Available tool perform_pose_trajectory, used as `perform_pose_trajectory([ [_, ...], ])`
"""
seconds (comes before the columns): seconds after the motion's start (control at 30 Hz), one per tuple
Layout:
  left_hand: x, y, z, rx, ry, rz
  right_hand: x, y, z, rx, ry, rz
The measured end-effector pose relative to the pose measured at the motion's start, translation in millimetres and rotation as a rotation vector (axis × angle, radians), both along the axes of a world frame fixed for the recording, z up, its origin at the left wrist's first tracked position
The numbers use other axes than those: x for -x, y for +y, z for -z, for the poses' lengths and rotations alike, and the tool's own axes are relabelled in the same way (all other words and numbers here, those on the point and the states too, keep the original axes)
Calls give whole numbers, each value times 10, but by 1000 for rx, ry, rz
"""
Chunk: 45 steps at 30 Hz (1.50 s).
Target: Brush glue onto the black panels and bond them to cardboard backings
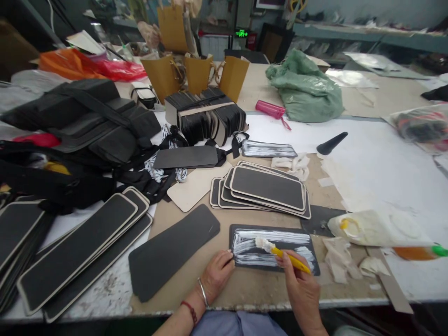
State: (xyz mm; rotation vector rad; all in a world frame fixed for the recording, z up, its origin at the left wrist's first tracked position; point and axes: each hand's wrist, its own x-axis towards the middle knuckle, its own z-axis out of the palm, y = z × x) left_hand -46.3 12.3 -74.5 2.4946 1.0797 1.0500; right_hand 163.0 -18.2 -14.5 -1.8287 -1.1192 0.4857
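My right hand [301, 284] is closed round the yellow handle of a brush [296, 262]. The brush's whitened bristles rest on a black rectangular panel [273, 267] streaked with white paste. At that panel's lower left edge, my left hand [217, 273] holds the rim with bent fingertips. A plain dark grey sheet [171, 254] lies to the left of my left hand. Just behind the streaked panel is a loose stack of black panels with pale borders [268, 186]. Another panel smeared with white [269, 149] lies farther back.
More bordered panels [80, 247] are piled at left, beside black bundles [84, 112]. A strapped stack of black pieces [206, 114] stands behind. On the right are a whitish bottle [378, 227] and crumpled cloths [339, 259]. Across the table, another person's hand [150, 35] is near tan bags [159, 77].
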Motion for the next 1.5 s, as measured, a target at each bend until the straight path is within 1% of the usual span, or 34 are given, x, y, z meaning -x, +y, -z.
perform_pose_trajectory([
  [0.07, -1, -2, 11, -6, -14, -7, 23, 16, -81, -21, -55, -42],
  [0.13, -3, -4, 37, -15, -25, -16, 178, 76, -122, -26, -2, -100],
  [0.2, -6, -7, 66, -29, -31, -23, 364, 172, -98, -11, 124, -140],
  [0.27, -9, -9, 90, -43, -35, -24, 458, 276, -30, 8, 231, -139],
  [0.3, -10, -9, 99, -48, -34, -27, 450, 321, 6, 15, 254, -115],
  [0.37, -11, -7, 107, -53, -31, -38, 341, 380, 48, 29, 245, -32],
  [0.47, -10, -3, 105, -48, -27, -34, 154, 380, 0, 36, 216, 88],
  [0.53, -5, -2, 102, -44, -28, -22, 147, 332, -74, 28, 257, 86],
  [0.6, 4, -3, 96, -39, -30, -16, 220, 264, -118, 35, 334, 34],
  [0.67, 17, 0, 87, -33, -23, -6, 255, 188, -102, 64, 392, -6],
  [0.7, 24, 2, 82, -30, -13, -1, 219, 148, -74, 79, 404, 3],
  [0.73, 30, 5, 79, -28, -2, 6, 136, 104, -43, 90, 398, 41],
  [0.8, 39, 9, 80, -29, 10, 18, -160, 5, 5, 102, 318, 172],
  [0.9, 43, 4, 106, -24, 7, 25, -733, -148, -16, 138, 76, 379],
  [0.97, 47, -6, 131, -19, 16, 25, -1015, -219, -70, 163, -73, 461],
  [1.0, 50, -10, 140, -19, 28, 25, -1097, -240, -96, 166, -129, 474],
  [1.07, 59, -16, 149, -17, 56, 26, -1149, -255, -129, 147, -227, 435],
  [1.17, 65, -19, 139, -8, 81, 35, -1086, -263, -140, 85, -368, 285],
  [1.23, 61, -22, 134, -3, 72, 39, -1053, -303, -146, 64, -420, 213],
  [1.33, 52, -32, 149, 3, 50, 34, -1078, -439, -166, 68, -432, 196],
  [1.5, 57, -48, 182, 4, 8, 16, -1125, -687, -187, 119, -486, 175],
])
